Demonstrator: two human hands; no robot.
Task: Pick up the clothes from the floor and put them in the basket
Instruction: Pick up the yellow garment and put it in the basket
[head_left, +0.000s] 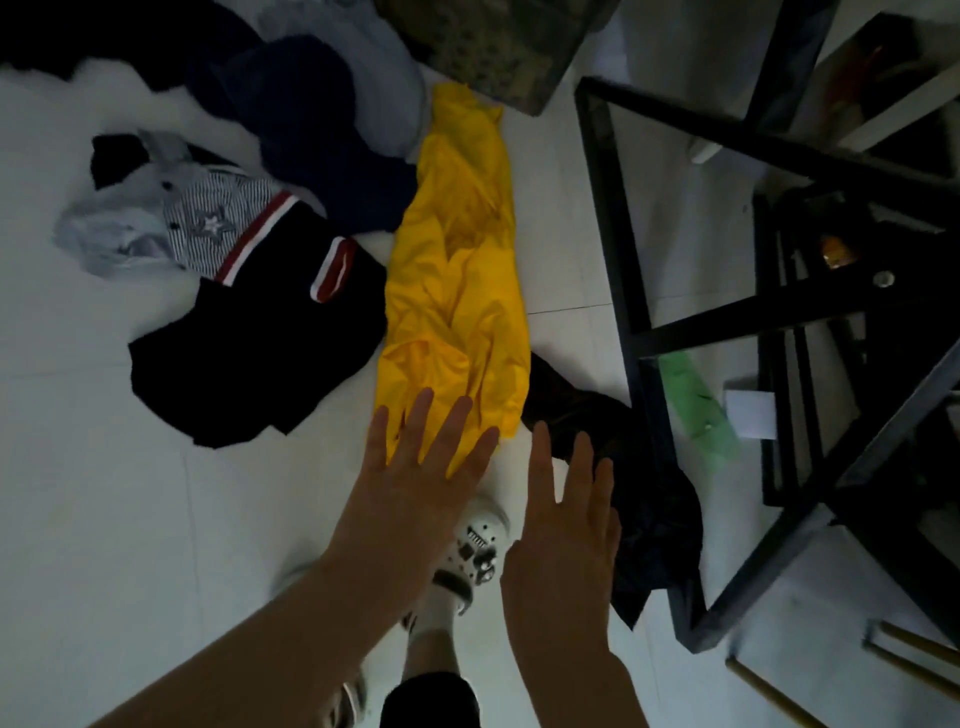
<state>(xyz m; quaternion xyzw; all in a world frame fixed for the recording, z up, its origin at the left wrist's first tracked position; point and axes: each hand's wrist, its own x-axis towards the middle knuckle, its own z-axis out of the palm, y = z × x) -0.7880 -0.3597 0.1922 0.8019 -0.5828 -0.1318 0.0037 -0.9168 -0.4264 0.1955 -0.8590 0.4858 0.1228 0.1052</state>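
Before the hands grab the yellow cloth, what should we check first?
1. Hands free: left hand and right hand are open and hold nothing. Ok.
2. Reach: the left hand is over the near end of the yellow cloth. Ok.
3. Tangles: the far end meets the dark blue clothes, and the black cloth lies beside the near end. Cannot tell.
4. Feet: the white shoe stands on the floor just short of the yellow cloth. Ok.
5. Basket spotted: none plainly in view. Cannot tell.
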